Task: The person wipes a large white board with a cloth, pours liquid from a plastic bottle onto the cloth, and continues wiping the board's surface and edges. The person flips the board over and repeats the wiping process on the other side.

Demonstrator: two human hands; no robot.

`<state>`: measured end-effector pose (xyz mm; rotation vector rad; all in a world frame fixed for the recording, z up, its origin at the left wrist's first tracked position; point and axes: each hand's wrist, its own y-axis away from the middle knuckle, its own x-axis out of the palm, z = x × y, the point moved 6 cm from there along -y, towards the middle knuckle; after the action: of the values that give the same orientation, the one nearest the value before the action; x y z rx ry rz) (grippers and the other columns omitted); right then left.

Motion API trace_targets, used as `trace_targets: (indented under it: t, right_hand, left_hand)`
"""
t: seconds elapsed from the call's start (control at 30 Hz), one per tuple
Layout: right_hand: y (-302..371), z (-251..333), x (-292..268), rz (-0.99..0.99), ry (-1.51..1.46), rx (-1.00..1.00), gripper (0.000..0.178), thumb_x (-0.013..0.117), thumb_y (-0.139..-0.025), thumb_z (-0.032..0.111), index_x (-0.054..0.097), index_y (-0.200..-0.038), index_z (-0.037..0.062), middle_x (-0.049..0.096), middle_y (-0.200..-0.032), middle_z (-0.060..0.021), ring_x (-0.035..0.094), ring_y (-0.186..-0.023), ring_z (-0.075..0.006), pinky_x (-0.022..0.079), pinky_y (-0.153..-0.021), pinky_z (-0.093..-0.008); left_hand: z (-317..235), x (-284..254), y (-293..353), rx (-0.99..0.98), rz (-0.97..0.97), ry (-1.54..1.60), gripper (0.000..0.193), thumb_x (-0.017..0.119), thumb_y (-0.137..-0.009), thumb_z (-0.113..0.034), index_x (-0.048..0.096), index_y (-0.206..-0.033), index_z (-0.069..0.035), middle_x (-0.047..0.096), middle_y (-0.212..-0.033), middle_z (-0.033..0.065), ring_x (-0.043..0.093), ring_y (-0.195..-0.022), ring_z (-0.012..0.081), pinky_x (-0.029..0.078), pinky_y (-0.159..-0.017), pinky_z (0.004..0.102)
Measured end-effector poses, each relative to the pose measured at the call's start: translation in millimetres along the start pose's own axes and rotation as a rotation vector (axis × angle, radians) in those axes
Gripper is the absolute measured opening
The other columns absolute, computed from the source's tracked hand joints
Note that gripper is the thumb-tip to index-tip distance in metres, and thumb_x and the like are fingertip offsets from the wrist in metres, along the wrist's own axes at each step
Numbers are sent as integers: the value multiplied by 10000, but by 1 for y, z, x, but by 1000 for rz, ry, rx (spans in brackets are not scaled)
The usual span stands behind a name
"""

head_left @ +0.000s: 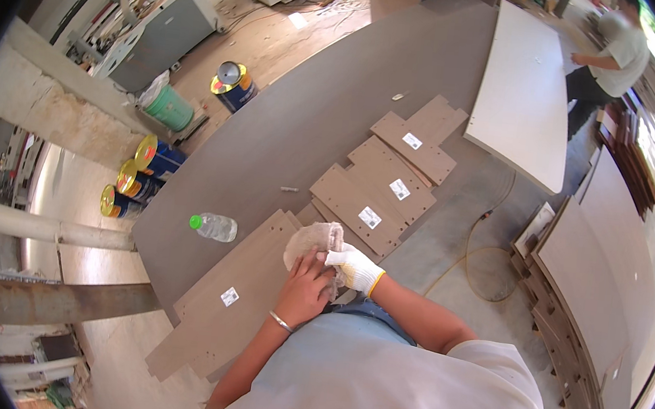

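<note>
A fluffy beige cloth (309, 241) is bunched up close to my body, above the table's near edge. My right hand (356, 270), in a white knit glove with a yellow cuff edge, grips it from the right. Bare, with a bangle at the wrist, my left hand (305, 291) presses its fingers on the cloth's lower part; some fingertips are hidden. Under and beside the hands lies a brown panel (244, 276) with a white label (230, 296). Farther off, overlapping brown panels (361, 184) bear more labels.
A clear bottle (219, 227) with a green cap lies on the brown table (269, 150). A pale board (522, 97) rests at its far right. Stacked panels (583, 279) and a yellow hose (470, 255) are on the right; paint cans (138, 182) are left. A person (610, 62) stands far right.
</note>
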<state>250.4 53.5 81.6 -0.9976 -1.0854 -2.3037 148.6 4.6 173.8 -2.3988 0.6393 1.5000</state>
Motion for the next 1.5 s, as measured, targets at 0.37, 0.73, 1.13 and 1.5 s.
trace_targets:
  t: [0.37, 0.73, 1.13, 1.5]
  right_hand:
    - [-28, -43, -85, -229, -423, 49, 464, 631, -888, 185, 552, -1330, 66, 647, -1256, -190, 651, -1114, -410, 556, -953, -576]
    - [27, 22, -47, -190, -382, -277, 473, 657, -903, 163, 563, -1361, 92, 645, -1349, -136, 663, -1168, -321, 550, -1004, -507]
    - [85, -123, -29, -373, -665, -400, 591, 722, -945, 231, 494, -1468, 77, 639, -1362, -185, 635, -1239, -335, 521, -1056, -514]
    - [94, -136, -11, -443, -461, -498, 557, 663, -858, 20, 536, -1400, 44, 663, -1267, -168, 672, -1146, -344, 577, -968, -496]
  left_hand:
    - [37, 35, 15, -118, -14, 593, 404, 633, -919, -64, 650, -1322, -54, 599, -1448, 147, 459, -1443, 330, 334, -1214, 479]
    - [186, 87, 65, -269, 46, -66, 684, 710, -896, -199, 457, -1512, -44, 353, -1641, 187, 283, -1535, 388, 228, -1239, 562]
    - [187, 77, -35, -56, 110, -293, 642, 582, -971, -247, 415, -1526, 28, 346, -1650, 171, 228, -1567, 339, 132, -1285, 513]
    - [172, 81, -9, 170, 103, -117, 601, 631, -944, -236, 495, -1498, -46, 416, -1605, 168, 271, -1546, 296, 141, -1282, 510]
